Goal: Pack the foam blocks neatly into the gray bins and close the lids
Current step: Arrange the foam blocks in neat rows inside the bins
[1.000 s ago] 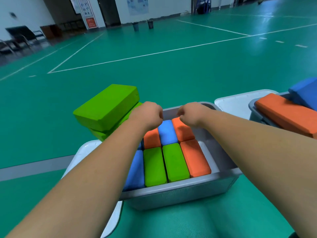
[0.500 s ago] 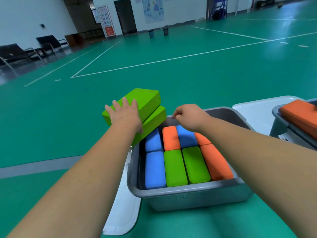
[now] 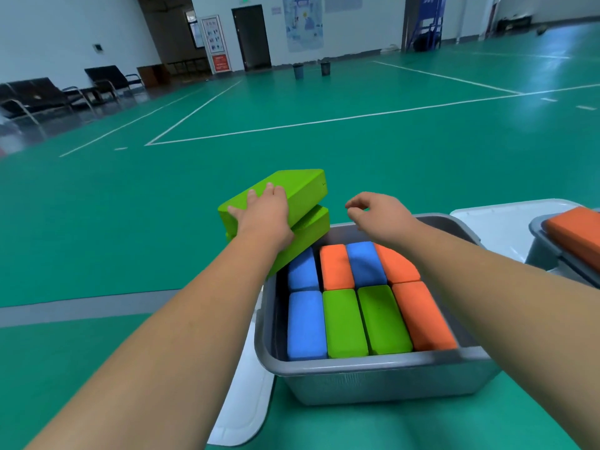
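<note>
A gray bin (image 3: 373, 381) stands in front of me, filled with upright blue, green and orange foam blocks (image 3: 344, 323). Two green foam blocks lie stacked just beyond its far left corner. My left hand (image 3: 264, 211) lies flat on the top green block (image 3: 302, 190), fingers spread over its left edge; the lower green block (image 3: 308, 228) leans against the bin's rim. My right hand (image 3: 378, 212) hovers over the bin's far edge with its fingers loosely curled and nothing in them.
A white lid (image 3: 243, 407) lies flat under the bin's left side. Another white lid (image 3: 506, 222) and a second gray bin (image 3: 545, 241) holding an orange block (image 3: 578, 228) sit at the right. Green sports floor stretches beyond, with chairs (image 3: 48, 95) far left.
My left hand moved from the bin onto the top green block and spread out. My right hand lifted off the blocks and loosened. The view shifted left.
</note>
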Demonstrator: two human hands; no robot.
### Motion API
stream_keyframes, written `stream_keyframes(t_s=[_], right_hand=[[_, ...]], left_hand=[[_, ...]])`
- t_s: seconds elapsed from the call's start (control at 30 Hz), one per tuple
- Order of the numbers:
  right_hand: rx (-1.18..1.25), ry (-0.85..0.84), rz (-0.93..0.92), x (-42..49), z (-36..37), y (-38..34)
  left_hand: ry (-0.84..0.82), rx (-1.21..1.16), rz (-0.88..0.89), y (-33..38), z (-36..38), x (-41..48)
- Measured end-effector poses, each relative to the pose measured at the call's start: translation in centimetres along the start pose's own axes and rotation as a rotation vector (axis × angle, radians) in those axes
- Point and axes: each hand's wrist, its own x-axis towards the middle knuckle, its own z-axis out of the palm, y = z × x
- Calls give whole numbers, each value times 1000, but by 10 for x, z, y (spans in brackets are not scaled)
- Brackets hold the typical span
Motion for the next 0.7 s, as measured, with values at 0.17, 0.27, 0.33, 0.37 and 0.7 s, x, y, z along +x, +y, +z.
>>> stream_keyframes(t_s=[0.17,0.27,0.33,0.37,0.7], right_hand=[[284,159,242,13,-33,12],[479,307,377,8,-65,26],[573,405,439,3,-84,43],[587,448,448,1,-91,52],[-30,555,373,-38,-152,101]], left_hand=[[144,20,292,38,-5,-5],[173,-53,514,73,-1,-8],[171,-146,623,97,8,-10],[177,-190,658,109,14,-11],[-391,-57,655,199,70,-39]])
